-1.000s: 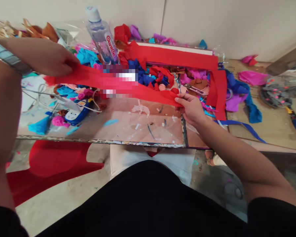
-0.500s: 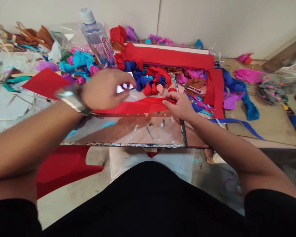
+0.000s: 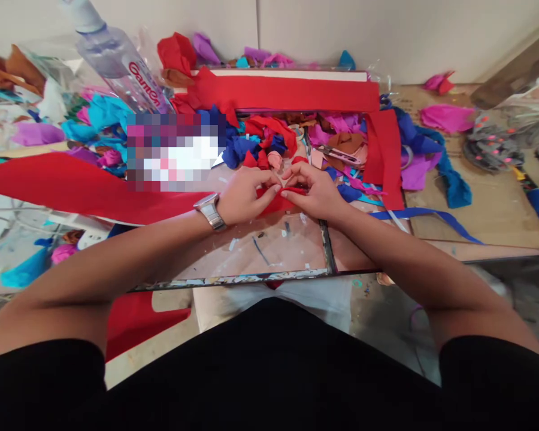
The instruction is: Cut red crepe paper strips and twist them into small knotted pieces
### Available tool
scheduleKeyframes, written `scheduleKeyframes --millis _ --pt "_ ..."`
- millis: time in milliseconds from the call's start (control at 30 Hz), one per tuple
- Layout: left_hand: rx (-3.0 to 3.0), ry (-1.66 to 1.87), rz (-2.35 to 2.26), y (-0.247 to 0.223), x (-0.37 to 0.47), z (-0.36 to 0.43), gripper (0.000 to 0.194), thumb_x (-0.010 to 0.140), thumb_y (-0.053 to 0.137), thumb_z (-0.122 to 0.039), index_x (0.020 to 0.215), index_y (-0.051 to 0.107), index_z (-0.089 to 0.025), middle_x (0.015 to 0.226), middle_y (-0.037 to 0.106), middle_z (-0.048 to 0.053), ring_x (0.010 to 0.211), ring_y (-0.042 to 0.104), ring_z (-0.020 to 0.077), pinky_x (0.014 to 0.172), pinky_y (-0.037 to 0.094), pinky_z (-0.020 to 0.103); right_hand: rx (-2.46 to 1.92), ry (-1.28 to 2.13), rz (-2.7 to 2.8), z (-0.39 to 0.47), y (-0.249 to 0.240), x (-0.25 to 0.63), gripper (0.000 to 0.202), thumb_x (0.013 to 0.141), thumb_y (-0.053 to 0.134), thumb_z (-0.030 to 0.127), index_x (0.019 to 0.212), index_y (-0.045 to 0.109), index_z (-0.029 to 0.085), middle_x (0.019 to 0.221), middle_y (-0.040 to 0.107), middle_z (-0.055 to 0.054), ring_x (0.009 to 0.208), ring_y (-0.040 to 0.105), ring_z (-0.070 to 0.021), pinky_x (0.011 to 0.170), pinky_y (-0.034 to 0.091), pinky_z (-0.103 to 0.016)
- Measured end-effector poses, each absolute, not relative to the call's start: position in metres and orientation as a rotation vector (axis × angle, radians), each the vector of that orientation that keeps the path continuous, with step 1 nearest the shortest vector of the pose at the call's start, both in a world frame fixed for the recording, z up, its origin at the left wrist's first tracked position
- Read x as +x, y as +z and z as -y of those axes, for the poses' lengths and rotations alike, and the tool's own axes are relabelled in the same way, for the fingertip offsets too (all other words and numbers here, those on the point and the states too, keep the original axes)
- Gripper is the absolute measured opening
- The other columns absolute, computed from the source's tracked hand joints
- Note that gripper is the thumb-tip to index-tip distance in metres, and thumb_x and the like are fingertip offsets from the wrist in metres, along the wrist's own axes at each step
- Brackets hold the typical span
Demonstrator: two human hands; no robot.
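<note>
My left hand (image 3: 246, 194), with a metal watch (image 3: 210, 211) on its wrist, has thumb and fingers pinched on the end of a long red crepe paper strip (image 3: 94, 188). Facing it, my right hand (image 3: 315, 190) pinches the same red end, the fingertips of both hands almost meeting. From there the strip runs left behind my left wrist and lies across the table. Just beyond my fingertips is a small pink paper rosette (image 3: 275, 160). A utility knife (image 3: 341, 155) rests on scraps past my right hand.
A clear water bottle (image 3: 121, 66) leans at the back left. Crumpled blue paper (image 3: 240, 149) and other coloured scraps cover the back. A broad red paper band (image 3: 291, 93) lies behind them. Cardboard (image 3: 498, 191) lies at the right. A blurred patch hides something bright left of centre.
My left hand has moved right and down to join my right hand at the strip's end. More of the red strip now shows at the left. The view has shifted slightly.
</note>
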State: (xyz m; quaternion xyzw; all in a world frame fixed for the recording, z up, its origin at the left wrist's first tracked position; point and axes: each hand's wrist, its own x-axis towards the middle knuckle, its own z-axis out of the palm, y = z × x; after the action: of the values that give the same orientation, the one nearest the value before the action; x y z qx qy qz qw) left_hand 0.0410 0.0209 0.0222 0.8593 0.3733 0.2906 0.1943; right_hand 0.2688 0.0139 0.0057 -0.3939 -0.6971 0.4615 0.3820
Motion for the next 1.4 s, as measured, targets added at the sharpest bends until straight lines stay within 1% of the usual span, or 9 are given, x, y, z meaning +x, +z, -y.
scheduleKeyframes --millis 133,200,367,567,667,867,1033,1167,1400 --pt "2.422 0.854 -1.056 0.017 0.041 -0.012 0.034 0.102 0.055 -0.046 0.108 0.077 -0.019 0.105 0.082 0.010 0.091 0.072 0.0237 0.089 0.052 0.039 -0.967 1.189 1.782 -0.010 0.008 0.271 0.034 0.089 0.083 0.048 0.107 0.066 0.025 0.091 0.077 -0.001 0.085 0.072 -0.0186 0.077 0.054 -0.028" --pt "2.472 0.833 -1.062 0.017 0.040 -0.011 0.035 0.101 0.057 -0.047 0.112 0.077 -0.019 0.108 0.082 0.011 0.096 0.072 0.0258 0.094 0.051 0.042 -0.987 1.181 1.807 -0.009 0.008 0.273 0.035 0.090 0.082 0.050 0.110 0.067 0.025 0.090 0.077 -0.001 0.082 0.070 -0.0173 0.073 0.051 -0.026" --pt "2.558 0.739 -1.076 0.023 0.038 -0.017 0.033 0.102 0.053 -0.042 0.102 0.078 -0.021 0.093 0.081 0.009 0.086 0.071 0.0257 0.090 0.049 0.043 -1.042 1.137 1.889 -0.009 0.008 0.278 0.041 0.093 0.078 0.054 0.119 0.067 0.025 0.086 0.075 0.000 0.076 0.065 -0.0155 0.065 0.044 -0.025" --pt "2.519 0.641 -1.056 0.032 0.036 -0.027 0.030 0.103 0.055 -0.039 0.099 0.079 -0.020 0.084 0.079 0.008 0.069 0.066 0.0216 0.070 0.045 0.038 -0.972 1.009 1.991 -0.011 0.006 0.281 0.031 0.098 0.071 0.040 0.124 0.067 0.024 0.083 0.074 0.002 0.069 0.062 -0.0134 0.068 0.043 -0.025" --pt "2.461 0.648 -1.078 0.031 0.032 -0.030 0.029 0.103 0.057 -0.039 0.096 0.078 -0.022 0.081 0.078 0.006 0.065 0.063 0.0197 0.067 0.044 0.037 -0.994 0.949 2.045 -0.011 0.005 0.281 0.034 0.098 0.070 0.037 0.129 0.067 0.025 0.086 0.075 0.002 0.070 0.062 -0.0141 0.072 0.045 -0.027" --pt "2.371 0.609 -1.009 0.034 0.034 -0.034 0.029 0.099 0.059 -0.041 0.091 0.077 -0.020 0.076 0.074 0.002 0.063 0.057 0.0148 0.065 0.042 0.032 -1.003 0.958 2.045 -0.011 0.005 0.281 0.035 0.098 0.069 0.040 0.131 0.068 0.026 0.092 0.077 0.000 0.077 0.067 -0.0166 0.075 0.047 -0.027" --pt "2.299 0.574 -1.008 0.038 0.035 -0.029 0.031 0.098 0.060 -0.042 0.089 0.079 -0.020 0.074 0.074 0.001 0.061 0.056 0.0138 0.062 0.041 0.031 -0.983 1.012 2.044 -0.010 0.006 0.280 0.040 0.096 0.071 0.045 0.132 0.067 0.026 0.090 0.076 0.002 0.067 0.058 -0.0128 0.067 0.043 -0.025" --pt "2.261 0.549 -1.031 0.045 0.031 -0.017 0.030 0.098 0.061 -0.042 0.089 0.081 -0.021 0.071 0.073 0.002 0.060 0.055 0.0144 0.061 0.040 0.032 -0.952 1.107 1.968 -0.005 0.009 0.277 0.042 0.096 0.072 0.049 0.129 0.066 0.024 0.088 0.074 0.001 0.067 0.056 -0.0121 0.063 0.040 -0.024" --pt "2.202 0.700 -1.064 0.056 0.028 -0.006 0.030 0.097 0.065 -0.042 0.089 0.080 -0.018 0.079 0.076 0.003 0.069 0.061 0.0161 0.068 0.047 0.031 -0.990 1.097 1.921 0.003 0.013 0.270 0.044 0.093 0.075 0.055 0.124 0.069 0.025 0.077 0.065 0.003 0.061 0.046 -0.0119 0.060 0.036 -0.026"
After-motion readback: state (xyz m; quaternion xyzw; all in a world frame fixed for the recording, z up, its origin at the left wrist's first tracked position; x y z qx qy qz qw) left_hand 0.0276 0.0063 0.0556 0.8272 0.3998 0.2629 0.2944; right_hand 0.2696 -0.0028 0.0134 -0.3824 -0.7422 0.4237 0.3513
